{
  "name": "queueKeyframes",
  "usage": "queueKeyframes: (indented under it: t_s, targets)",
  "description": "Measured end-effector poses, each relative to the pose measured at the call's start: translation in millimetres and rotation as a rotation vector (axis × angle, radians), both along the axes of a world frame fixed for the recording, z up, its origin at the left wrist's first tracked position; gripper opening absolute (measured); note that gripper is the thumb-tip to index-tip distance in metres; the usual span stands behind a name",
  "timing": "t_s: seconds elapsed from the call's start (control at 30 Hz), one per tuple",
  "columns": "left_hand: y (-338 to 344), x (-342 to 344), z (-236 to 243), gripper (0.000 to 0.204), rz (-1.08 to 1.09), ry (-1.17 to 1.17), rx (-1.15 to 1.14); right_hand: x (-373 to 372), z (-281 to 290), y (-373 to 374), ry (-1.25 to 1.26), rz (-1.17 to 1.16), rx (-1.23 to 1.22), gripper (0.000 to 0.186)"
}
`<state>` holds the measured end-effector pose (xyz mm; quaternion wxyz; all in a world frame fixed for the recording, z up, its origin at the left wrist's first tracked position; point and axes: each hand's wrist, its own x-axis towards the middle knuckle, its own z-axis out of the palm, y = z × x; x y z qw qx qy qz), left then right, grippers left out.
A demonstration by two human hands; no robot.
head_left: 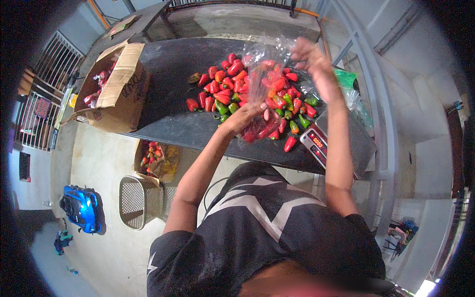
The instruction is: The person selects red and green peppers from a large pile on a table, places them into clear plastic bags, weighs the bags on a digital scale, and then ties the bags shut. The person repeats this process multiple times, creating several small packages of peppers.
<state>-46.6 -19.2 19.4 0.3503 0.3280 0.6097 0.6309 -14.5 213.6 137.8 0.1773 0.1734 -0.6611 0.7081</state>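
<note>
My left hand [249, 119] is closed around the gathered neck of a clear plastic bag [258, 79]. Below the fist the bag bulges with red peppers [256, 129], and its loose upper part flares away from me. My right hand [312, 60] is raised beside that loose end, blurred by motion, its fingers apart and nothing visible in them. Behind and around the bag lies a spread of loose peppers [223, 85], mostly red with several green ones. Plastic hides some of them.
A digital scale [316, 143] stands at the dark table's [170, 126] right end, near plastic bags [352, 99]. On the left sits a cardboard box [121, 96] with bagged peppers. Below are another pepper box [159, 166], a beige basket [132, 203] and a blue backpack [81, 209].
</note>
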Motion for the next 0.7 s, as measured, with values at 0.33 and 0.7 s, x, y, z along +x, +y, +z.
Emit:
queueKeyframes:
  t_s: [0.33, 0.7]
  targets:
    - [5, -4, -29, 0.042, -0.069, -0.034, -0.031, -7, -28, -21, -0.037, -0.121, -0.005, 0.034]
    - [3, 1, -20, 0.041, -0.036, 0.087, -0.079, 17, -71, -35, -0.192, 0.227, 0.006, 0.050]
